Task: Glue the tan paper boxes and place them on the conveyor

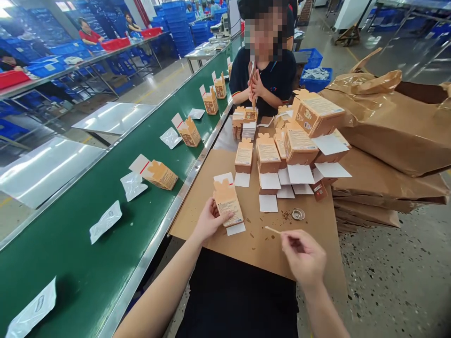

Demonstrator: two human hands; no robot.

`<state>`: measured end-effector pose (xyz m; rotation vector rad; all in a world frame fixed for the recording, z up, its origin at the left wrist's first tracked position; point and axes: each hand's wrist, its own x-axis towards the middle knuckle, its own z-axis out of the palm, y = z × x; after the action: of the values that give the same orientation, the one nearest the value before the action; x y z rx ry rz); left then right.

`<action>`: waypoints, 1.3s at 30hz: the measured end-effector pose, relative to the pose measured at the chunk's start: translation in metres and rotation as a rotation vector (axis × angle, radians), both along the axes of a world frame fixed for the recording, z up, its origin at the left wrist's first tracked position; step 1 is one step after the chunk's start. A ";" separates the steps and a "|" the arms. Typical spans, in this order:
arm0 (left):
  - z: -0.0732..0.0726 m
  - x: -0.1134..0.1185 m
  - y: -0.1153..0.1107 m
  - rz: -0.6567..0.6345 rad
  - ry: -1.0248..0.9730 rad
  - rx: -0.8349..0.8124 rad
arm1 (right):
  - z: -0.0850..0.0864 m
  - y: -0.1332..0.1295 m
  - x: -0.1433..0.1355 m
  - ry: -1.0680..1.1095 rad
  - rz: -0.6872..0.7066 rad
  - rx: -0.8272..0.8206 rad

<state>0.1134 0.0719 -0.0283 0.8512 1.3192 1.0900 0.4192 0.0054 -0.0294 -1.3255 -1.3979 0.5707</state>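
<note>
My left hand [210, 219] grips a small tan and brown cardboard box [228, 202] by its lower left side, thumb across its printed face. The box has a white flap with a red strip at its far end and another white flap at the near end. Between the thumb and fingers of my right hand [305, 253] is a thin pale stick [273, 230], its tip pointing left toward the box but apart from it. Beyond that hand, a small round clear dish [298, 214] sits on the brown cardboard sheet [197, 197], beside dark specks.
Several stacked boxes [299, 145] with white flaps stand ahead. At left, a green conveyor belt [141, 239] carries open boxes [162, 174] and white sachets [105, 220]. A co-worker [269, 77] across the table holds flat cardboard pieces. Large brown paper bags [394, 126] lie at right.
</note>
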 end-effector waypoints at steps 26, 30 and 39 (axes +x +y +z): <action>-0.014 0.004 -0.037 -0.107 0.356 0.185 | -0.019 -0.024 -0.030 0.059 0.007 -0.034; -0.025 0.010 -0.040 -0.076 0.387 0.214 | -0.017 -0.029 -0.028 0.069 -0.004 -0.021; -0.021 -0.036 -0.044 0.233 0.682 0.192 | -0.008 -0.027 -0.036 0.072 0.030 0.036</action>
<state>0.0772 0.0276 -0.0488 1.3083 1.9340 1.1666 0.3833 -0.0218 -0.0373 -1.2457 -1.3652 0.6051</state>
